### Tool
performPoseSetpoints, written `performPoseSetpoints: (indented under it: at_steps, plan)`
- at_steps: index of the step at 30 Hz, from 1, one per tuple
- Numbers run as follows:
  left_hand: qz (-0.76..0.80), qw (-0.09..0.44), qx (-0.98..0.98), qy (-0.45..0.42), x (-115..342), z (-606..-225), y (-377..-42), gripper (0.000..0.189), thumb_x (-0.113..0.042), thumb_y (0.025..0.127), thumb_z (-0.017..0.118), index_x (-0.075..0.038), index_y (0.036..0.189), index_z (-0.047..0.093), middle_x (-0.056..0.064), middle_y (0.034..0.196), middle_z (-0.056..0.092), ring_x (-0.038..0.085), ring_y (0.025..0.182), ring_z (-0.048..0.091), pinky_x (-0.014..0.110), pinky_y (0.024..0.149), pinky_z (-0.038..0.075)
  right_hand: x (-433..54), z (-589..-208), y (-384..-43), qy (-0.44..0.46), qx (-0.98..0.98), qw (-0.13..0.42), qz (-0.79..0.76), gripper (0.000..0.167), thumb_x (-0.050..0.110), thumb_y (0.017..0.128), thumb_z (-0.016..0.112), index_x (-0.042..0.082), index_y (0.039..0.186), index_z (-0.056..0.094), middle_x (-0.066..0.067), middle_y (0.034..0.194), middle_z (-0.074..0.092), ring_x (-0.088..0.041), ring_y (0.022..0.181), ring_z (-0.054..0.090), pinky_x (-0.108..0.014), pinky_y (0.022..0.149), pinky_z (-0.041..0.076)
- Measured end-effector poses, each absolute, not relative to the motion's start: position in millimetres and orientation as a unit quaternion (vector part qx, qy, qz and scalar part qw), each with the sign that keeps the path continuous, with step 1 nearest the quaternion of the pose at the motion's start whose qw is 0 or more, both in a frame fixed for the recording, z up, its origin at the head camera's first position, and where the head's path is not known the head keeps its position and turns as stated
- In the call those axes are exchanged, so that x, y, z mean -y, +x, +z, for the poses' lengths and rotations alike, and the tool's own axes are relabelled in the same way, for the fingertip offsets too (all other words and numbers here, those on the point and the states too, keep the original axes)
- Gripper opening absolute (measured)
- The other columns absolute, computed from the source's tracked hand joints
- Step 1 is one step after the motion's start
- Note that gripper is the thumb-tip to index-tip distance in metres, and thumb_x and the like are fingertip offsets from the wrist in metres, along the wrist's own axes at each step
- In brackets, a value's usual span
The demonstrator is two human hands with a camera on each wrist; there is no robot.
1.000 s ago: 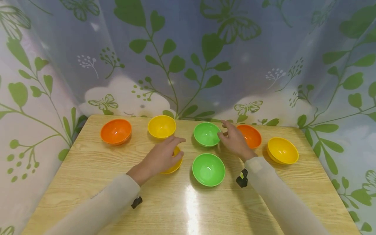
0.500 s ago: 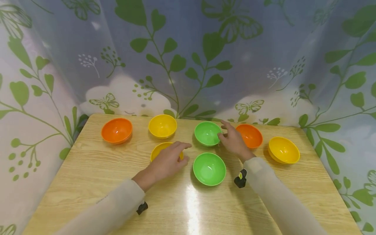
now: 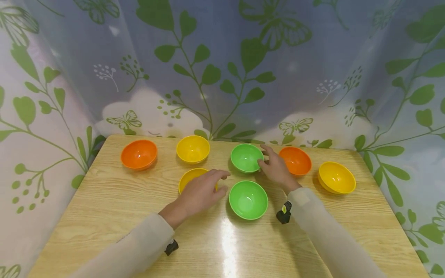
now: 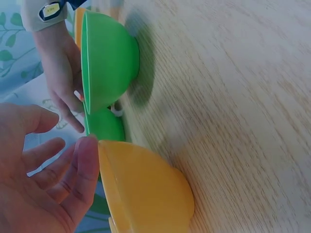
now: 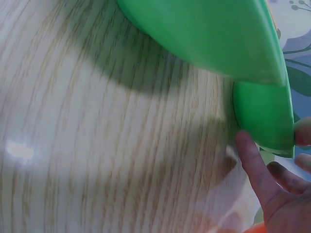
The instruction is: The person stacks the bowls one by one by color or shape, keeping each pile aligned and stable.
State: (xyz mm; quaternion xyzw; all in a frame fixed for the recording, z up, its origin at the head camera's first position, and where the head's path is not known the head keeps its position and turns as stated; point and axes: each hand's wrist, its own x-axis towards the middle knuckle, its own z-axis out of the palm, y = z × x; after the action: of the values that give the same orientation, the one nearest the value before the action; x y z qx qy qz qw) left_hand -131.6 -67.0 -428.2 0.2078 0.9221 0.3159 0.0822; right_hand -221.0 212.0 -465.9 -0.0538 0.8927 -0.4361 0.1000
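Observation:
My right hand point(image 3: 277, 168) is at the right side of the far green bowl point(image 3: 245, 158), thumb at the rim and fingers along the outside. The right wrist view shows one finger point(image 5: 255, 167) against the outer wall of that bowl point(image 5: 265, 119). Over the front yellow bowl point(image 3: 187, 180) hovers my left hand point(image 3: 202, 192), its fingers loosely bent with nothing between them. In the left wrist view its fingertips come right up to the yellow rim point(image 4: 146, 189). Between both hands, nearer me, the front green bowl point(image 3: 248, 200) stands upright.
Along the back of the wooden table point(image 3: 104, 216) stand a left orange bowl point(image 3: 139, 155) and another yellow bowl point(image 3: 192, 150). Beyond my right hand are a second orange bowl point(image 3: 297, 161) and a yellow bowl point(image 3: 336, 178). A leaf-patterned curtain point(image 3: 222, 77) hangs behind the table.
My left hand has moved right and slightly toward me, uncovering more of the front yellow bowl. The right hand stays at the far green bowl, and the bowls keep their places.

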Motion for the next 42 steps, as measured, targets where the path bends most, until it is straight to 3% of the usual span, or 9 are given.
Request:
performPoseSetpoints:
  at_steps: [7, 12, 19, 25, 29, 32, 36, 38, 42]
  plan:
    - [0.332, 0.097, -0.914, 0.212, 62.4, -428.4, -128.7, 0.043, -0.025, 0.109, 0.065, -0.016, 0.151, 0.062, 0.003, 0.147, 0.068, 0.026, 0.119, 0.072, 0.047, 0.107, 0.059, -212.2, -468.4, -220.0, -0.039, -0.878, 0.112, -0.463, 0.068, 0.015, 0.114, 0.052, 0.007, 0.174, 0.022, -0.031, 0.169, 0.04, -0.037, 0.108, 0.072, -0.038, 0.084, 0.064]
    - [0.345, 0.114, -0.908, 0.209, 57.9, -429.9, -126.1, 0.044, -0.022, 0.109, 0.064, -0.014, 0.153, 0.061, 0.005, 0.15, 0.067, 0.026, 0.121, 0.071, 0.048, 0.111, 0.058, -211.7, -471.0, -219.8, -0.023, -0.861, 0.126, -0.492, 0.068, 0.015, 0.115, 0.05, 0.009, 0.175, 0.02, -0.03, 0.17, 0.037, -0.039, 0.119, 0.068, -0.035, 0.084, 0.064]
    - [0.365, 0.139, -0.899, 0.196, 51.6, -435.6, -121.6, 0.048, -0.022, 0.11, 0.062, -0.011, 0.157, 0.057, 0.008, 0.158, 0.062, 0.031, 0.146, 0.059, 0.051, 0.121, 0.051, -209.3, -470.9, -219.5, -0.005, -0.837, 0.134, -0.531, 0.067, 0.013, 0.115, 0.049, 0.01, 0.175, 0.019, -0.031, 0.17, 0.035, -0.044, 0.13, 0.062, -0.037, 0.092, 0.066]
    - [0.37, 0.136, -0.899, 0.193, 45.2, -441.2, -117.5, 0.048, -0.018, 0.109, 0.061, -0.007, 0.156, 0.057, 0.013, 0.155, 0.063, 0.033, 0.144, 0.061, 0.052, 0.119, 0.052, -208.2, -471.7, -218.9, 0.001, -0.817, 0.138, -0.56, 0.068, 0.011, 0.114, 0.049, 0.01, 0.175, 0.02, -0.032, 0.169, 0.035, -0.046, 0.138, 0.059, -0.045, 0.102, 0.065]
    - [0.378, 0.12, -0.898, 0.188, 41.0, -444.9, -113.7, 0.047, -0.016, 0.108, 0.061, -0.004, 0.154, 0.059, 0.015, 0.152, 0.066, 0.033, 0.139, 0.064, 0.054, 0.118, 0.053, -209.0, -472.8, -219.0, 0.0, -0.809, 0.14, -0.571, 0.067, 0.009, 0.114, 0.048, 0.013, 0.175, 0.021, -0.032, 0.168, 0.036, -0.038, 0.125, 0.064, -0.04, 0.098, 0.066]
    - [0.388, 0.101, -0.897, 0.183, 39.2, -454.8, -112.2, 0.048, -0.016, 0.107, 0.061, -0.003, 0.153, 0.059, 0.014, 0.147, 0.069, 0.025, 0.119, 0.069, 0.051, 0.11, 0.058, -209.6, -472.7, -217.9, -0.002, -0.804, 0.142, -0.578, 0.067, 0.008, 0.114, 0.047, 0.014, 0.175, 0.021, -0.031, 0.168, 0.037, -0.031, 0.114, 0.063, -0.035, 0.093, 0.066]
    - [0.403, 0.09, -0.895, 0.169, 36.0, -460.5, -108.9, 0.05, -0.014, 0.106, 0.06, -0.001, 0.154, 0.058, 0.015, 0.144, 0.07, 0.021, 0.1, 0.062, 0.049, 0.102, 0.059, -209.5, -473.3, -217.3, 0.0, -0.795, 0.146, -0.588, 0.066, 0.007, 0.114, 0.046, 0.015, 0.175, 0.021, -0.03, 0.169, 0.037, -0.029, 0.112, 0.064, -0.033, 0.092, 0.066]
    - [0.41, 0.089, -0.894, 0.159, 34.1, -459.9, -106.6, 0.05, -0.013, 0.106, 0.058, -0.001, 0.155, 0.057, 0.016, 0.144, 0.07, 0.023, 0.103, 0.062, 0.05, 0.105, 0.059, -209.4, -473.7, -216.9, 0.002, -0.792, 0.147, -0.593, 0.066, 0.007, 0.114, 0.045, 0.014, 0.176, 0.02, -0.031, 0.169, 0.036, -0.032, 0.115, 0.065, -0.034, 0.092, 0.067]
    - [0.432, 0.085, -0.886, 0.146, 31.2, -462.4, -101.8, 0.051, -0.009, 0.107, 0.056, 0.001, 0.156, 0.055, 0.02, 0.151, 0.065, 0.03, 0.122, 0.067, 0.054, 0.114, 0.055, -209.5, -473.8, -216.6, 0.01, -0.784, 0.149, -0.602, 0.066, 0.007, 0.115, 0.045, 0.015, 0.176, 0.02, -0.031, 0.17, 0.034, -0.037, 0.124, 0.065, -0.034, 0.094, 0.067]
